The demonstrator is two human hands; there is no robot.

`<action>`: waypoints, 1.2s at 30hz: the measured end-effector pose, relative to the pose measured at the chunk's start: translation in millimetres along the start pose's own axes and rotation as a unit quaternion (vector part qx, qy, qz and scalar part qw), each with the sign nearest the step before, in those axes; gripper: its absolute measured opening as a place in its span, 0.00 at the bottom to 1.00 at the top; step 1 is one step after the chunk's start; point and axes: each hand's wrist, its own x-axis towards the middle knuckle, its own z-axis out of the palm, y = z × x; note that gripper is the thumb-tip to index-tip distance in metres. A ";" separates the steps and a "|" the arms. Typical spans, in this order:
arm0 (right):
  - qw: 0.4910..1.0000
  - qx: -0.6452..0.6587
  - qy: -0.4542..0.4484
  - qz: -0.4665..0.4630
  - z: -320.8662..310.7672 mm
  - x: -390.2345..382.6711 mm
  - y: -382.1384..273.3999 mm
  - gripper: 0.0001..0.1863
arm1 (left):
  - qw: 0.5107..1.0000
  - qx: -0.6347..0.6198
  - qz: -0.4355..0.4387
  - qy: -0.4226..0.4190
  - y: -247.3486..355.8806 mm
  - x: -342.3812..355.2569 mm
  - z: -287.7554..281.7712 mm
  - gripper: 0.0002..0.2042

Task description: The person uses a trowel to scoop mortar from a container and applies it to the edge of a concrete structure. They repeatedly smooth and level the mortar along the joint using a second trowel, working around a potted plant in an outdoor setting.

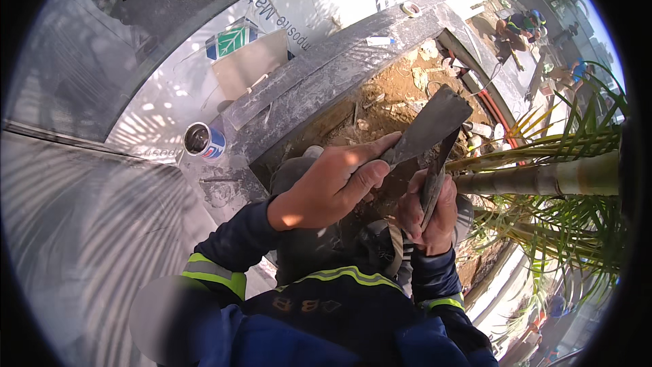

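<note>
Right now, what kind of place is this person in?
Probably an outdoor building site, at a planter being finished. The left hand and right hand each grip a flat metal scraper, above dug-up soil inside a grey stone curb. A palm trunk stands nearby.

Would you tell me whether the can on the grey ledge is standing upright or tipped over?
Tipped over: the can lies on its side on the grey ledge, its round dark end facing the camera.

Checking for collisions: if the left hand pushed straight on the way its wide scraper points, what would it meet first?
Probably nothing close: the left hand aims its wide scraper up-right over the planter soil; the red hose lies beyond, though depth is unclear.
</note>
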 end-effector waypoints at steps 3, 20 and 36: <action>0.995 -0.081 -0.052 -0.007 -15.1 -18.6 7.0 0.33 | 0.998 0.003 0.051 0.037 -11.1 -4.9 -4.2 0.26; 0.996 -0.079 -0.019 -0.044 -14.8 -4.7 26.8 0.27 | 0.974 0.120 0.119 0.149 -42.9 4.9 -37.6 0.24; 0.809 -0.485 0.182 -0.277 12.5 72.6 19.6 0.21 | 0.963 0.213 0.091 0.139 -26.7 -7.6 -11.0 0.25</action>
